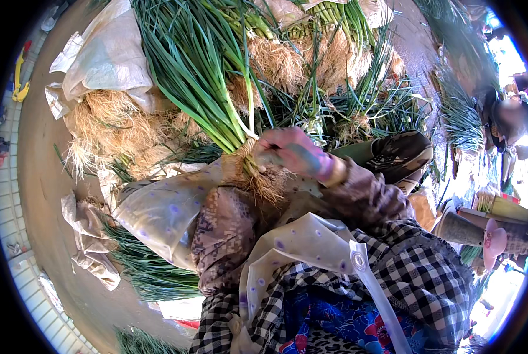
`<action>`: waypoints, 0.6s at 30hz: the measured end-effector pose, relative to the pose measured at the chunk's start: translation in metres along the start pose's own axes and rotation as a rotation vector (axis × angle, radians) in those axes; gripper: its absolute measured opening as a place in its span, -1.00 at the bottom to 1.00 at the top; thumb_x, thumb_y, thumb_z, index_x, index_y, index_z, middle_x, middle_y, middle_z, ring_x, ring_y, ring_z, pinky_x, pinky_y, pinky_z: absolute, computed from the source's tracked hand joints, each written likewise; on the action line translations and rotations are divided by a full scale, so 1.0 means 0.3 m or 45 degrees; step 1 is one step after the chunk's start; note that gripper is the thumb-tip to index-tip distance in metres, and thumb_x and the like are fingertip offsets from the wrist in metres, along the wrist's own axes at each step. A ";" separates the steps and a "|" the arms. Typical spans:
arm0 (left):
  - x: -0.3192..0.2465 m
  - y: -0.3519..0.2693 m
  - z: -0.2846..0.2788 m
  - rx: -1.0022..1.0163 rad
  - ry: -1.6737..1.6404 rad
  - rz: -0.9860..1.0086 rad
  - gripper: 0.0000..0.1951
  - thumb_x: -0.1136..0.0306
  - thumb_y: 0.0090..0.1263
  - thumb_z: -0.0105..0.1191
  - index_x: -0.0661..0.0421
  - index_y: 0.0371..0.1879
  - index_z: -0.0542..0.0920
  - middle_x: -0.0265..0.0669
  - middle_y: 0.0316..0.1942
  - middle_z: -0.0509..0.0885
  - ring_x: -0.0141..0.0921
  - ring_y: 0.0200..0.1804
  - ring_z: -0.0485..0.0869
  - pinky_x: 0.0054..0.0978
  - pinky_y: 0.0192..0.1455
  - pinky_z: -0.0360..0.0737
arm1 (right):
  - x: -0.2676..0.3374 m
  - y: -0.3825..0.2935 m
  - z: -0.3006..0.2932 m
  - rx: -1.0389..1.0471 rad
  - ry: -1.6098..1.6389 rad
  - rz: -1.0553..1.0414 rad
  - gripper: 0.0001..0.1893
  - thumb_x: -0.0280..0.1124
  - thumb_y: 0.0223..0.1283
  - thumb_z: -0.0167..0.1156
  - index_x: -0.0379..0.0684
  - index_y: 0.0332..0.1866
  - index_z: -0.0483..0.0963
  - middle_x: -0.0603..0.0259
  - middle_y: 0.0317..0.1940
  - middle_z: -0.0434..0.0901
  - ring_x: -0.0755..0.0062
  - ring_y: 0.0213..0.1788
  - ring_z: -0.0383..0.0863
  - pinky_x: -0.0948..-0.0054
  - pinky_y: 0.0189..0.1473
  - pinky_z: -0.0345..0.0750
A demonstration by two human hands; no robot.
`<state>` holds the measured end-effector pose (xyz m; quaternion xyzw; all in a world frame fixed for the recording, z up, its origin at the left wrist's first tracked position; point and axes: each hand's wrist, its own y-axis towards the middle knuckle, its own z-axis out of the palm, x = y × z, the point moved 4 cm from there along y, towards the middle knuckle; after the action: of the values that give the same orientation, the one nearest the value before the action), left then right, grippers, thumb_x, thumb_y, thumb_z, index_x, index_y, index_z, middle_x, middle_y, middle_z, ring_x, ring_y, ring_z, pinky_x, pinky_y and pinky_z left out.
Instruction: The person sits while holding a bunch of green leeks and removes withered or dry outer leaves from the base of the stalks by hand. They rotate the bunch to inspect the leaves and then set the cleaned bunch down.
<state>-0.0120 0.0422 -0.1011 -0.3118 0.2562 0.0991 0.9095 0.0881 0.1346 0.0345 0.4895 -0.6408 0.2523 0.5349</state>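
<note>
A bunch of green onions point(202, 93) lies across my lap, its long green leaves pointing up and left and its brown roots point(266, 181) hanging over a clear spotted plastic apron point(171, 212). My left hand point(236, 168) is wrapped around the bunch just above the roots. Close against the right side of the same stems is my right hand point(292, 150), blurred, with its fingers curled. One pale stem point(241, 124) bends down toward those fingers. Whether they grip it is not clear.
Root-end bundles of green onions point(334, 62) lie ahead, partly under sacking. More roots point(109, 119) stick out from a white woven sack point(109, 57) at left. Loose leaves and trimmings point(379, 110) cover the floor beyond my knee. Another person point(511, 115) is at far right.
</note>
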 end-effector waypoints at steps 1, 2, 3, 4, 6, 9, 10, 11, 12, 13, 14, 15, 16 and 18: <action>0.003 0.000 -0.016 -0.021 -0.008 0.027 -0.80 0.45 0.19 0.16 0.18 -0.22 0.52 -0.29 -0.45 0.60 -0.42 -0.57 0.58 -0.45 -0.69 0.59 | 0.054 -0.028 -0.022 0.079 0.119 -0.002 -0.86 -0.41 0.04 0.24 -0.26 -0.39 0.52 0.22 -0.51 0.56 0.59 -0.59 0.49 0.59 -0.52 0.46; 0.030 0.040 -0.004 -0.003 -0.022 0.039 -0.79 0.45 0.19 0.16 0.18 -0.21 0.52 -0.29 -0.44 0.60 -0.42 -0.56 0.58 -0.45 -0.68 0.59 | 0.058 -0.053 -0.096 -0.076 0.423 0.161 -0.86 -0.41 0.08 0.22 -0.28 -0.37 0.51 0.26 -0.53 0.54 0.62 -0.59 0.47 0.64 -0.52 0.43; 0.012 0.017 0.087 -0.097 -0.122 0.040 -0.78 0.45 0.19 0.15 0.18 -0.20 0.52 -0.29 -0.43 0.60 -0.41 -0.53 0.59 -0.44 -0.66 0.61 | 0.034 -0.094 -0.176 -0.259 0.729 0.320 -0.85 -0.41 0.11 0.20 -0.29 -0.35 0.50 0.30 -0.54 0.52 0.66 -0.59 0.46 0.68 -0.53 0.41; 0.012 0.035 -0.001 0.193 -0.172 -0.049 -0.76 0.40 0.23 0.11 0.18 -0.14 0.49 -0.28 -0.41 0.60 -0.38 -0.46 0.60 -0.42 -0.58 0.64 | -0.023 -0.090 -0.218 -0.231 0.640 0.419 -0.86 -0.45 0.15 0.17 -0.32 -0.27 0.49 0.31 -0.50 0.55 0.71 -0.57 0.46 0.73 -0.54 0.40; 0.019 0.027 0.094 0.280 -0.318 -0.146 -0.72 0.35 0.28 0.04 0.19 -0.07 0.46 -0.25 -0.34 0.59 -0.36 -0.39 0.60 -0.37 -0.40 0.65 | -0.167 -0.106 -0.331 -0.382 -0.307 0.219 -0.78 -0.53 0.11 0.15 -0.30 -0.11 0.47 0.13 -0.20 0.58 0.62 -0.49 0.52 0.69 -0.52 0.47; -0.035 -0.012 0.017 0.390 -0.385 -0.089 -0.65 0.36 0.29 0.03 0.18 0.03 0.42 -0.20 -0.25 0.59 -0.35 -0.27 0.61 -0.37 -0.28 0.63 | -0.107 0.003 -0.192 -0.164 -0.050 0.359 -0.67 -0.54 0.08 0.17 -0.26 0.01 0.44 0.12 0.00 0.51 0.38 -0.20 0.59 0.54 -0.32 0.56; -0.046 -0.010 0.028 0.482 -0.381 -0.104 -0.64 0.36 0.29 0.02 0.18 0.05 0.41 -0.20 -0.24 0.59 -0.35 -0.26 0.61 -0.39 -0.29 0.62 | -0.139 0.021 -0.146 -0.052 -0.098 0.187 -0.69 -0.48 0.09 0.15 -0.22 -0.01 0.46 0.11 -0.01 0.51 0.33 -0.19 0.59 0.48 -0.24 0.55; -0.053 -0.011 0.041 0.573 -0.376 -0.118 -0.62 0.36 0.29 0.02 0.18 0.07 0.40 -0.20 -0.24 0.59 -0.35 -0.26 0.61 -0.41 -0.29 0.62 | -0.167 0.035 -0.098 0.058 -0.132 0.010 -0.70 -0.43 0.11 0.14 -0.18 -0.02 0.47 0.10 -0.02 0.51 0.29 -0.18 0.59 0.42 -0.17 0.54; -0.050 -0.028 0.061 0.298 -0.390 -0.006 -0.62 0.37 0.31 0.00 0.17 0.10 0.38 -0.20 -0.24 0.58 -0.37 -0.28 0.60 -0.43 -0.33 0.60 | -0.212 0.047 -0.043 0.170 -0.138 -0.161 -0.72 -0.38 0.12 0.13 -0.14 -0.04 0.49 0.08 -0.03 0.52 0.25 -0.17 0.59 0.36 -0.09 0.52; -0.064 -0.046 0.064 0.339 -0.413 -0.029 -0.62 0.37 0.31 0.00 0.17 0.10 0.38 -0.21 -0.24 0.58 -0.38 -0.30 0.59 -0.44 -0.35 0.59 | -0.247 0.037 -0.010 0.523 -0.293 0.174 -0.74 -0.34 0.15 0.08 -0.14 -0.05 0.50 0.07 -0.03 0.52 0.24 -0.18 0.60 0.35 -0.09 0.52; -0.079 -0.060 0.061 0.379 -0.435 -0.050 -0.62 0.37 0.31 0.00 0.18 0.10 0.38 -0.21 -0.24 0.57 -0.39 -0.32 0.59 -0.45 -0.37 0.58 | -0.248 0.032 -0.020 0.538 -0.392 0.153 -0.75 -0.31 0.16 0.06 -0.15 -0.09 0.51 0.08 -0.10 0.55 0.25 -0.20 0.60 0.35 -0.12 0.53; -0.094 -0.076 0.065 0.421 -0.465 -0.065 -0.62 0.37 0.31 0.00 0.18 0.10 0.38 -0.21 -0.24 0.57 -0.40 -0.33 0.58 -0.45 -0.38 0.57 | -0.255 0.021 -0.052 0.560 -0.498 0.129 -0.75 -0.28 0.18 0.04 -0.15 -0.13 0.52 0.08 -0.17 0.58 0.25 -0.23 0.61 0.35 -0.15 0.55; -0.108 -0.093 0.089 0.510 -0.469 -0.076 -0.62 0.36 0.31 0.00 0.17 0.09 0.38 -0.23 -0.24 0.55 -0.42 -0.33 0.57 -0.46 -0.38 0.56 | -0.306 0.004 -0.112 0.496 -0.818 0.145 -0.76 -0.25 0.17 0.04 -0.14 -0.18 0.54 0.12 -0.28 0.60 0.26 -0.31 0.61 0.35 -0.24 0.56; -0.065 -0.031 0.129 0.644 -0.422 -0.193 -0.62 0.33 0.30 0.02 0.16 0.07 0.39 -0.24 -0.24 0.54 -0.41 -0.32 0.56 -0.45 -0.36 0.55 | -0.537 -0.103 -0.337 0.511 -1.378 0.891 -0.75 -0.19 0.15 0.05 -0.07 -0.25 0.58 0.15 -0.35 0.63 0.25 -0.31 0.63 0.37 -0.30 0.56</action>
<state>-0.0099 0.0585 -0.0600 -0.0733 0.0971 0.0136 0.9925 0.1518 0.2659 -0.0916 0.4005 -0.8799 0.2440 -0.0761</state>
